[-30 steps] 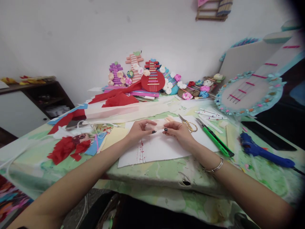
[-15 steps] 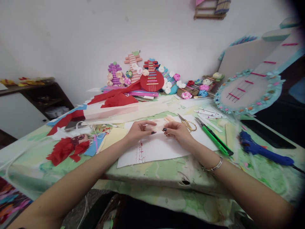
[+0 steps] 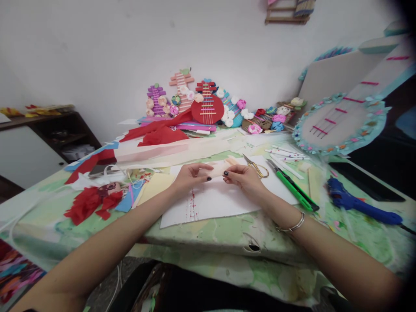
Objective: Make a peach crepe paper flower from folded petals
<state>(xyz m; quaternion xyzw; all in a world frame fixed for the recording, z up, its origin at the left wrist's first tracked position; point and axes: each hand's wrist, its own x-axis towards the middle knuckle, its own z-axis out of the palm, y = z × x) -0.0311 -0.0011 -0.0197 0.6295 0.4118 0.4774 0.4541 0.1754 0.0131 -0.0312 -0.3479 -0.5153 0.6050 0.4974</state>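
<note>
A small piece of pale cream crepe paper (image 3: 217, 170) is stretched between my two hands. My left hand (image 3: 190, 177) pinches its left side between thumb and fingers. At the right side, my right hand (image 3: 242, 178) grips it with thumb and forefinger. Both hands are just over a white board (image 3: 224, 203) with red marks near its lower left. Peach crepe paper (image 3: 231, 160) shows behind my right fingers. Gold-handled scissors (image 3: 260, 170) lie on the board beyond my right hand, and a green utility knife (image 3: 296, 190) rests across its right edge.
A blue glue gun (image 3: 360, 207) and a dark phone-like slab (image 3: 367, 182) lie at the right. White sticks (image 3: 286, 155) are behind the knife. Red crepe paper (image 3: 82, 206) sits at the left. Small decorated lutes (image 3: 207, 110) line the wall; a large one (image 3: 338, 123) stands at right.
My hands stay nearly in place. The fingers of my right hand have shifted slightly on the cream paper, and more of the paper shows between the hands.
</note>
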